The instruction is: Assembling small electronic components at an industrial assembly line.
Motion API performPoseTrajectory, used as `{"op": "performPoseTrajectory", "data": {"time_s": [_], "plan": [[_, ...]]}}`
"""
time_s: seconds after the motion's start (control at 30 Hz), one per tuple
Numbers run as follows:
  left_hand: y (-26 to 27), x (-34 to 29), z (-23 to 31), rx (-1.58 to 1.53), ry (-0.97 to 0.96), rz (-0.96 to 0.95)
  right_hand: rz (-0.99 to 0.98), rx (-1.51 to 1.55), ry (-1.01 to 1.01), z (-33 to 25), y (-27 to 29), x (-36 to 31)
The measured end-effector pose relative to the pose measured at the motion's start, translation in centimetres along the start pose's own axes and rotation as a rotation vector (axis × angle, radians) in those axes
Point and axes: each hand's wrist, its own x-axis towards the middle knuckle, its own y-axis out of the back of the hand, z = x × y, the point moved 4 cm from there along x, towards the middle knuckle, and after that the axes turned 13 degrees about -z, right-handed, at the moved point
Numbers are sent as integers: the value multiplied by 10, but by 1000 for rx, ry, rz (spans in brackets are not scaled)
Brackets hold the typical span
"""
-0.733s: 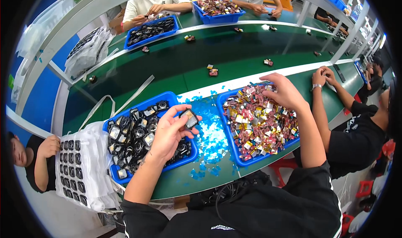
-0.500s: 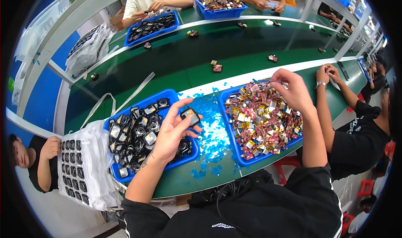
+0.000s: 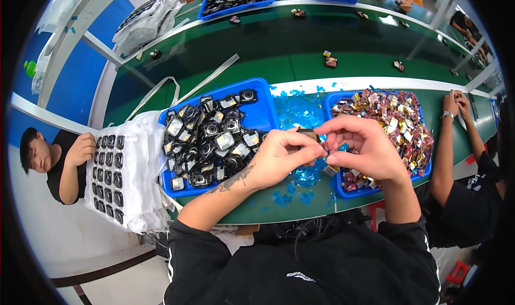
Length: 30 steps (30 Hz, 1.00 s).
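My left hand (image 3: 280, 157): fingers pinching the black housing (image 3: 307, 131), now nearer the blue tray (image 3: 370, 192) of red parts than earlier, above the desk (image 3: 252, 214). Right hand (image 3: 371, 150) has left that heap, meets it, fingers closed on a small red piece (image 3: 325, 146).

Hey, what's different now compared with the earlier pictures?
Your right hand moved left from over the tray of red parts, and your left hand moved right; their fingertips now meet around a small red part. The black case is still at the left hand, now mostly hidden. The view also shifted down and left. Both trays, including the tray of black cases, stayed put.
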Motion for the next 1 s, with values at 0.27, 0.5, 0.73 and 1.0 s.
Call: {"op": "performPoseTrajectory", "data": {"time_s": [0.27,0.5,0.73,1.0], "plan": [[-6,-5,14,392,-205,44,291,373,22,11,-5,-3],[0,-6,21,433,-316,202,287,405,99,10,-15,7],[-4,-7,15,334,-353,270,347,470,84,18,-19,6],[-3,-10,16,427,-368,373,391,429,79,17,-21,10]]}}
